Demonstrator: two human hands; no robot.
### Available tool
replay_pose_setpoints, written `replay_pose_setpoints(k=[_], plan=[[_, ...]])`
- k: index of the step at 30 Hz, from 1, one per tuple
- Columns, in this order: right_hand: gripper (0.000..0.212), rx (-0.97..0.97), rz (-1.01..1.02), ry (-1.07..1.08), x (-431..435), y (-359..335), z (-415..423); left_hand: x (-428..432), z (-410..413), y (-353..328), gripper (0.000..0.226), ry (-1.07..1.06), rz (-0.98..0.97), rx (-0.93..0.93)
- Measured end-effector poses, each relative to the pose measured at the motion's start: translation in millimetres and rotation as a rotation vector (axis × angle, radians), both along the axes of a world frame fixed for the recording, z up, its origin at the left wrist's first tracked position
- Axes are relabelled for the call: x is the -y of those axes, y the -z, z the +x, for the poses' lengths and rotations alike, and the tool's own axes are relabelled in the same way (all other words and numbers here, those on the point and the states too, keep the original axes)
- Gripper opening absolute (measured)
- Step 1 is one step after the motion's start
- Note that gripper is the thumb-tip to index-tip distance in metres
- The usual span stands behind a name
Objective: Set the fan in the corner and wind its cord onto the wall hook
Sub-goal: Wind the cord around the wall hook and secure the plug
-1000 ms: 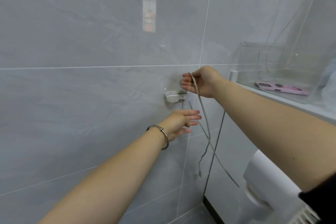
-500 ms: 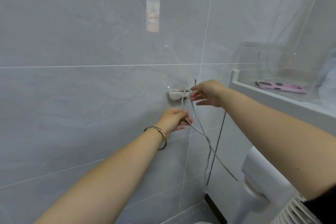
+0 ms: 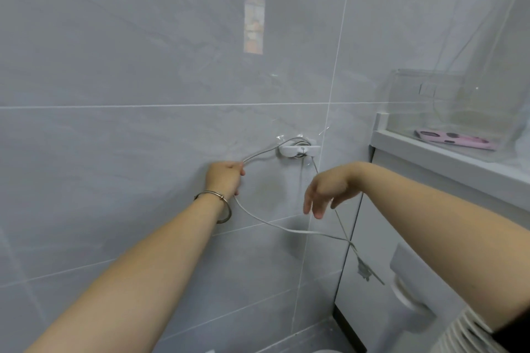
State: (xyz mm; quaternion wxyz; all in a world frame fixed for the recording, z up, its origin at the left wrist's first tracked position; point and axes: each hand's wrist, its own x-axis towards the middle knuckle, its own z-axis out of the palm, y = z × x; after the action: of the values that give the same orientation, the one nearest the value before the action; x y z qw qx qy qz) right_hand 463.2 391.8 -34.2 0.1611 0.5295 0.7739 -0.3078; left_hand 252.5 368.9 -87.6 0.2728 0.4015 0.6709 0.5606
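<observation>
A person's left hand (image 3: 225, 178) gripped the fan's cord (image 3: 286, 229) just left of the wall hook (image 3: 298, 149), fingers clenched round it, drawing a loop out from the hook along the tiled wall. The right hand (image 3: 329, 189) hung below the hook, its fingers (image 3: 311, 205) released and holding nothing. The fan (image 3: 410, 272) stood low against the white cabinet by the corner. Winding well likely meant keeping the line taut while the free hand fed slack, so each turn sat snug.
</observation>
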Motion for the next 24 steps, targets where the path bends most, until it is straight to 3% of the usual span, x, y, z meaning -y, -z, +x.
replay_pose_setpoints(k=[4, 7, 10, 13, 17, 21, 24], plan=[[0.025, -0.321, 0.254, 0.128, -5.8, -6.2, -6.2, 7.0, -2.1, -6.6, 0.029, -0.063, -0.007, -0.354], [0.025, -0.403, 0.407, 0.183, -11.1, -7.3, -7.1, 13.0, -3.9, -18.0, 0.033, -0.131, 0.040, -0.519], [0.027, -0.247, 0.352, 0.129, -10.0, -2.3, -3.1, 15.5, -5.4, -27.6, 0.033, -0.177, 0.088, -0.531], [0.044, -0.055, 0.186, 0.033, -5.0, 11.7, 1.8, 14.3, -5.5, -30.7, 0.034, -0.180, 0.109, -0.523], [0.063, 0.048, 0.085, -0.029, 1.4, 34.7, 0.2, 9.6, -7.4, -27.4, 0.033, -0.163, 0.122, -0.438], [0.037, 0.344, 0.171, -0.166, 7.5, 53.4, -7.7, 7.7, -8.1, -25.4, 0.034, -0.152, 0.111, -0.361], [0.028, 0.399, 0.402, -0.207, 6.6, 44.4, -10.2, 11.0, -10.0, -25.2, 0.033, -0.127, 0.097, -0.422]])
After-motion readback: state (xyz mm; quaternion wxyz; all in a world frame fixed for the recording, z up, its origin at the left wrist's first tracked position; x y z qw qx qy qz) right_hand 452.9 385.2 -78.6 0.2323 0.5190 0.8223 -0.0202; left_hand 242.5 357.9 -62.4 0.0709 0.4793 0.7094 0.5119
